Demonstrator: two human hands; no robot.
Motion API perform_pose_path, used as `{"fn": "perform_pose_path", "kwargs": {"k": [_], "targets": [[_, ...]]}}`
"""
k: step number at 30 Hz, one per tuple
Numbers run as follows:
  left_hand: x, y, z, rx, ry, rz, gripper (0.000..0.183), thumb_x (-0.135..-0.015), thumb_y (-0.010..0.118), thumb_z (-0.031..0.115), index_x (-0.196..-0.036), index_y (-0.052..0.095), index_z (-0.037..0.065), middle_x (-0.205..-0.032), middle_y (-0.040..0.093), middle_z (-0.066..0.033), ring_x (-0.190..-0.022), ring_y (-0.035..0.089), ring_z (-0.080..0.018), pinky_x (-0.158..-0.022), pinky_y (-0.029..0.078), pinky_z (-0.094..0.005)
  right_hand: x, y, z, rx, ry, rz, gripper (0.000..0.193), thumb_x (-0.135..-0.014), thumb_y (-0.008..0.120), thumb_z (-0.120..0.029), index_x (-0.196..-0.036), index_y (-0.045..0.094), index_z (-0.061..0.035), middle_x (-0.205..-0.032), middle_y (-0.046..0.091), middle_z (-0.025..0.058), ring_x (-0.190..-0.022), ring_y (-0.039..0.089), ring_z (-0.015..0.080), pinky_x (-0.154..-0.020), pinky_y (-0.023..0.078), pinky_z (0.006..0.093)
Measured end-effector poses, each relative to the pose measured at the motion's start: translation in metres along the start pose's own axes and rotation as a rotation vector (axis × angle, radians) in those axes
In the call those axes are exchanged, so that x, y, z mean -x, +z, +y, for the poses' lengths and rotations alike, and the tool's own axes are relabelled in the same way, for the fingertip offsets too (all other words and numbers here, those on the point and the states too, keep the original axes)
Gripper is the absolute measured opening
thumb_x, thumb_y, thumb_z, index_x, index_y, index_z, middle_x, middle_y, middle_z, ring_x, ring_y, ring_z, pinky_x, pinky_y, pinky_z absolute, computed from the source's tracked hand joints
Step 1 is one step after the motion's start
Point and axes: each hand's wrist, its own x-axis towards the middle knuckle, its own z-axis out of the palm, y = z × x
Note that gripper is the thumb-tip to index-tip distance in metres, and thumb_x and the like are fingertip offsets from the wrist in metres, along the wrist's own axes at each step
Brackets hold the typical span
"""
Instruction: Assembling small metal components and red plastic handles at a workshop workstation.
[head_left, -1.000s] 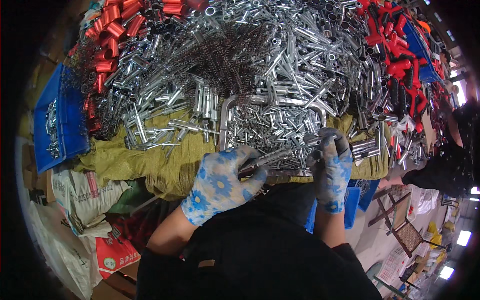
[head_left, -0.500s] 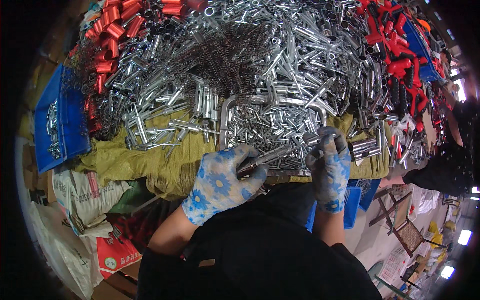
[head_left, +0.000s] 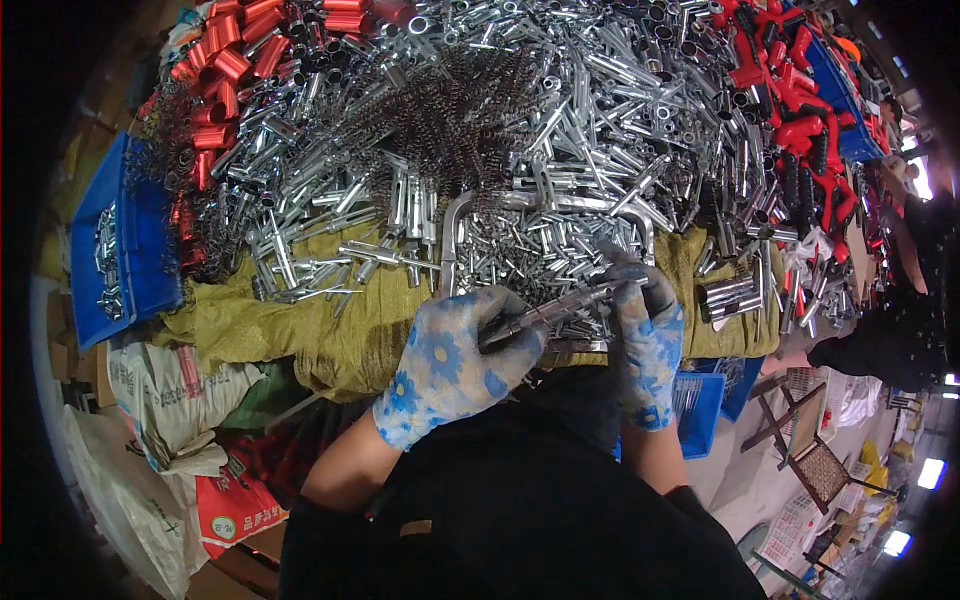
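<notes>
Left hand [head_left: 455,360], in a flower-print glove, grips one end of a slim metal rod [head_left: 548,312]; right hand [head_left: 645,345] pinches the other end at 3 o'clock. Rod sits over a metal tray [head_left: 452,235] of small parts, at 6 o'clock of the chrome parts heap [head_left: 520,130].

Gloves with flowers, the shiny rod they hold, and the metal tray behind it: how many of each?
flowered gloves: 2, on the left hand and the right hand
shiny rod: 1, gripped by both hands
metal tray: 1, full of small metal parts
Total: 4
</notes>
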Motion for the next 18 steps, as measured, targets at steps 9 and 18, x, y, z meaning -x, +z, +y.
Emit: {"fn": "perform_pose_path", "kwargs": {"k": [9, 18], "targets": [[-0.007, -0.002, -0.006, 0.045, 0.072, -0.131, 0.023, -0.082, 0.067, 0.018, -0.093, 0.066, -0.002, -0.076, 0.064, -0.017, -0.065, 0.065, -0.0266, -0.062, 0.05, -0.0356, -0.001, -0.002, -0.002, 0.077, 0.046, -0.111, 0.031, -0.093, 0.061, -0.023, -0.108, 0.065, 0.0036, -0.09, 0.068, 0.0071, -0.08, 0.063, 0.0118, -0.073, 0.054, 0.0274], [-0.021, -0.003, -0.007, 0.221, -0.219, -0.192, 0.025, -0.083, 0.066, 0.019, -0.097, 0.067, -0.002, -0.077, 0.067, -0.0176, -0.071, 0.068, -0.0263, -0.065, 0.051, -0.0345, -0.009, 0.005, 0.006, 0.079, 0.148, -0.032, 0.037, -0.098, 0.052, -0.031, -0.108, 0.066, 0.0025, -0.076, 0.059, -0.0004, -0.067, 0.052, 0.0058, -0.06, 0.047, 0.0233]]}}
